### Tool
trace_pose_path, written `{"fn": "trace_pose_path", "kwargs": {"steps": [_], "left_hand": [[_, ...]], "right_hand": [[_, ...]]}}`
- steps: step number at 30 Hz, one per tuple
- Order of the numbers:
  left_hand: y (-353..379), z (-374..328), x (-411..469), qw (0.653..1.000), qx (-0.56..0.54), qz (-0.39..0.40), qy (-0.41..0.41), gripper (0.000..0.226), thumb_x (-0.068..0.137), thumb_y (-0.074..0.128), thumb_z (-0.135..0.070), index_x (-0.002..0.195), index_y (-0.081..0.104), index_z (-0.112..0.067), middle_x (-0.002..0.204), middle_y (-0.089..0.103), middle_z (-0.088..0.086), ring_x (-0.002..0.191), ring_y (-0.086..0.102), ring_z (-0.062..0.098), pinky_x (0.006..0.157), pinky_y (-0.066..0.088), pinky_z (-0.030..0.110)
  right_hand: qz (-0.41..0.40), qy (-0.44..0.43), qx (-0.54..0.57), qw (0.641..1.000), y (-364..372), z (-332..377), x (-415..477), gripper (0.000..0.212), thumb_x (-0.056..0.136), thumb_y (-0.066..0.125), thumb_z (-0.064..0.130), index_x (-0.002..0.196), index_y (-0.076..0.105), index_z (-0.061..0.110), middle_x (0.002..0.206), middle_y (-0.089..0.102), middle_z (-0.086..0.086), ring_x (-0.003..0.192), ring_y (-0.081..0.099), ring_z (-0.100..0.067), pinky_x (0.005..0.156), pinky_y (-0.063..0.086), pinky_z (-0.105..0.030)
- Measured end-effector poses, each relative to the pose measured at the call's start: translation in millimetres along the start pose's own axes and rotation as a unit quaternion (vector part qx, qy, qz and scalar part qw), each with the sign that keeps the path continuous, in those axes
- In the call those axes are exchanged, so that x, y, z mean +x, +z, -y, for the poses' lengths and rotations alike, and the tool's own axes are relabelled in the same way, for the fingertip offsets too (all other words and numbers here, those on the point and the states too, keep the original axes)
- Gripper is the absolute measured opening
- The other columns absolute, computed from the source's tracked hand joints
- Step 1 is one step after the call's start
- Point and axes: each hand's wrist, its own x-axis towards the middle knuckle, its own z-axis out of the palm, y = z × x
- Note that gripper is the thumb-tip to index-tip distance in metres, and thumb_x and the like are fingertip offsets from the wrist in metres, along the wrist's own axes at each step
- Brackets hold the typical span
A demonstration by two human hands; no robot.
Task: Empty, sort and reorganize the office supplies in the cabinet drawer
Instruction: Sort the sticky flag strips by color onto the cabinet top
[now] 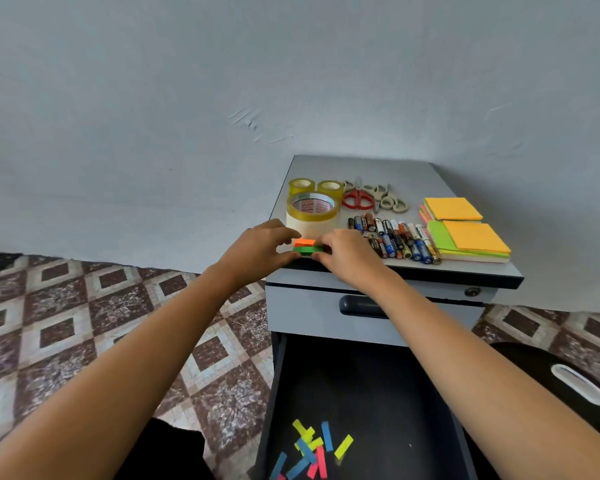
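On the grey cabinet top [388, 168], near its front left corner, lie small orange and green sticky tab pads [305, 247]. My left hand [257, 247] pinches them from the left and my right hand [347, 251] pinches them from the right. Behind them stand tape rolls [312, 206], then scissors [359, 199], several batteries [395, 237] and two stacks of sticky notes [465, 230]. Below, the black drawer [368, 393] is pulled open. Several loose coloured tabs [312, 448] lie at its front.
The upper drawer [309, 313] with a dark handle is closed. A black stool [568, 382] with a slot stands at the right. Patterned floor tiles spread to the left, and a pale wall rises behind the cabinet.
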Motion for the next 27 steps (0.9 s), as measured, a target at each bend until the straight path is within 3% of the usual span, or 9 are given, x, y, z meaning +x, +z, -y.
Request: {"fn": "trace_pose_path", "kwargs": {"steps": [7,11,16,19,27], "left_hand": [[9,4,-2,0.999,-0.005,-0.028,0.034,0.015,0.087,0.064,-0.014,0.097,0.072,-0.006,0.099,0.065,0.007,0.086,0.06,0.021,0.073,0.047,0.03],[11,5,0,0.999,0.0,-0.035,0.033,0.016,0.088,0.063,-0.014,0.097,0.072,-0.006,0.099,0.067,0.006,0.084,0.061,0.021,0.073,0.05,0.032],[11,6,2,0.998,0.007,-0.029,0.047,0.017,0.088,0.063,-0.015,0.099,0.072,-0.006,0.1,0.067,0.007,0.084,0.062,0.022,0.073,0.051,0.033],[11,8,3,0.998,0.003,-0.022,0.053,0.017,0.088,0.064,-0.015,0.098,0.073,-0.006,0.099,0.067,0.007,0.083,0.062,0.022,0.073,0.051,0.033],[8,11,9,0.999,-0.022,0.001,0.028,0.015,0.087,0.064,-0.015,0.098,0.072,-0.008,0.098,0.065,0.007,0.084,0.059,0.019,0.074,0.046,0.028]], "right_hand": [[-0.006,0.01,0.013,1.0,8,-1,4,0.029,0.092,0.059,0.026,0.114,0.066,0.008,0.107,0.06,-0.012,0.094,0.057,-0.023,0.07,0.037,-0.026],[-0.027,0.011,0.003,1.0,14,-4,4,0.03,0.091,0.059,0.028,0.111,0.066,0.006,0.105,0.054,-0.012,0.096,0.053,-0.024,0.071,0.035,-0.025],[-0.082,-0.004,0.038,0.996,20,-9,-2,0.027,0.089,0.063,0.025,0.109,0.062,0.006,0.091,0.045,-0.001,0.084,0.048,-0.016,0.069,0.035,-0.025],[-0.109,-0.023,0.078,0.991,22,-11,-7,0.025,0.087,0.064,0.016,0.111,0.063,0.007,0.094,0.048,-0.002,0.082,0.049,-0.015,0.075,0.045,-0.029],[-0.13,-0.007,0.075,0.989,29,-16,-1,0.016,0.089,0.061,0.011,0.1,0.071,0.007,0.095,0.056,-0.008,0.082,0.05,-0.015,0.07,0.036,-0.021]]}}
